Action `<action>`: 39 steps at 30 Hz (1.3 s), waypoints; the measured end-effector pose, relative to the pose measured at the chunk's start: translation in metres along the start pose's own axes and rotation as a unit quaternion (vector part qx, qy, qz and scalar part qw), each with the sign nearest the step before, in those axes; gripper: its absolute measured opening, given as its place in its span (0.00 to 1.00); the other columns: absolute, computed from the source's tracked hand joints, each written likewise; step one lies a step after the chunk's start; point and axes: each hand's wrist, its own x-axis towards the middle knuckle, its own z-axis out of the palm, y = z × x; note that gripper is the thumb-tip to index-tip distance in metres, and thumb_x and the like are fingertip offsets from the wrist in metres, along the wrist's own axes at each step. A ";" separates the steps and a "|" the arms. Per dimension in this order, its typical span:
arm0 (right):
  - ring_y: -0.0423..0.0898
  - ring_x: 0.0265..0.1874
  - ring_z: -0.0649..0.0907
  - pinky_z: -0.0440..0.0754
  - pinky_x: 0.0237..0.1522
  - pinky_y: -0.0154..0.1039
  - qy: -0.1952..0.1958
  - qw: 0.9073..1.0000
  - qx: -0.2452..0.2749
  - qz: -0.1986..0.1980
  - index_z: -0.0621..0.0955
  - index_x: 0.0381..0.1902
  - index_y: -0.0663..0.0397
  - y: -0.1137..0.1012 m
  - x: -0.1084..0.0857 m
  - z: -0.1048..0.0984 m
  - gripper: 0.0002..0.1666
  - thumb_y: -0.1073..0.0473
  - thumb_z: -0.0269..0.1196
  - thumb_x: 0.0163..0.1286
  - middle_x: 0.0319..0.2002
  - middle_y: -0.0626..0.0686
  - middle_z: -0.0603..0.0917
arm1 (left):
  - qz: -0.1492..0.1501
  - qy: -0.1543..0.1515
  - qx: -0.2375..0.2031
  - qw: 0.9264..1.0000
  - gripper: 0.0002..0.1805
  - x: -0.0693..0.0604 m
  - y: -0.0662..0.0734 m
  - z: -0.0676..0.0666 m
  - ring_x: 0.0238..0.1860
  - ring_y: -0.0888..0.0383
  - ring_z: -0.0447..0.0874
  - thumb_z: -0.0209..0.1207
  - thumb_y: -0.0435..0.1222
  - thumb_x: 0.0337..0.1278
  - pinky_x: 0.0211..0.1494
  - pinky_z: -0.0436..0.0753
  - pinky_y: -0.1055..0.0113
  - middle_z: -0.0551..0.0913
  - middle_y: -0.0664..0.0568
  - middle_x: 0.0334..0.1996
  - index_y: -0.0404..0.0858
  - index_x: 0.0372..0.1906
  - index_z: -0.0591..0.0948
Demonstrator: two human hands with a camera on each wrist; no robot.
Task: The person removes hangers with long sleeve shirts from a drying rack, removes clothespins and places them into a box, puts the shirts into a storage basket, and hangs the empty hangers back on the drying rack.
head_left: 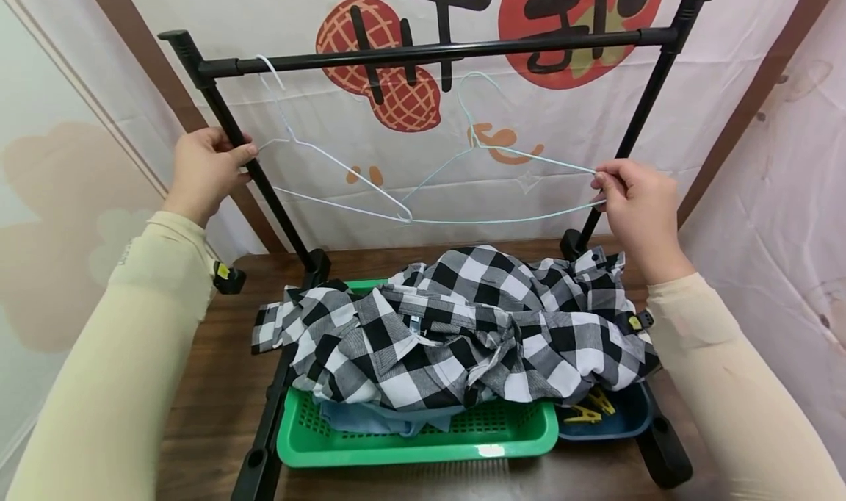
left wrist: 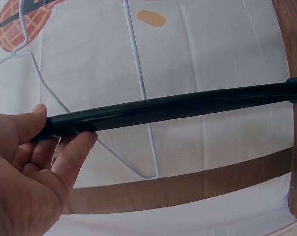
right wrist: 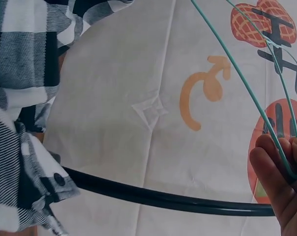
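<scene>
My left hand (head_left: 208, 170) grips the left post (left wrist: 163, 109) of a black clothes rack, thumb on one side and fingers on the other. Behind that post, a white wire hanger (head_left: 346, 169) hangs by its hook from the top rail (head_left: 423, 54). With my right hand (head_left: 637, 203) I pinch one end of a light teal wire hanger (head_left: 535, 158), near the right post. The teal hook shows below the rail, apart from it. Under the hangers, a black and white checked shirt (head_left: 403, 332) lies crumpled over a green basket (head_left: 423, 453).
Blue cloth (head_left: 377, 419) lies inside the green basket. To its right, a dark blue tray (head_left: 615, 431) holds yellow clothespins (head_left: 584, 414). The rack's black feet (head_left: 664, 449) stand on the brown wooden surface (head_left: 198, 405). A printed white curtain (head_left: 297, 9) hangs behind.
</scene>
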 end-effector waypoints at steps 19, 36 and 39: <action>0.45 0.30 0.88 0.80 0.34 0.18 0.029 0.999 0.011 0.019 0.87 0.49 0.60 -0.026 0.028 0.010 0.13 0.59 0.60 0.78 0.39 0.55 0.90 | -0.009 -0.005 0.009 1.000 0.21 -0.001 0.001 0.002 0.42 0.67 0.83 0.65 0.39 0.67 0.38 0.85 0.76 0.78 0.57 0.40 0.35 0.60 0.79; 0.41 0.28 0.87 0.79 0.35 0.17 0.074 0.997 0.029 -0.025 0.88 0.47 0.62 -0.039 0.030 0.006 0.13 0.60 0.60 0.77 0.37 0.55 0.90 | -0.014 -0.011 0.017 1.000 0.20 -0.002 0.001 0.001 0.42 0.67 0.83 0.65 0.40 0.67 0.39 0.85 0.76 0.78 0.58 0.40 0.35 0.59 0.79; 0.46 0.29 0.88 0.79 0.35 0.17 0.073 0.997 0.031 -0.023 0.88 0.47 0.61 -0.039 0.026 0.005 0.13 0.60 0.60 0.77 0.37 0.54 0.90 | -0.016 -0.011 0.016 1.000 0.20 -0.001 0.000 0.001 0.42 0.68 0.83 0.65 0.40 0.67 0.39 0.85 0.76 0.78 0.58 0.40 0.36 0.58 0.79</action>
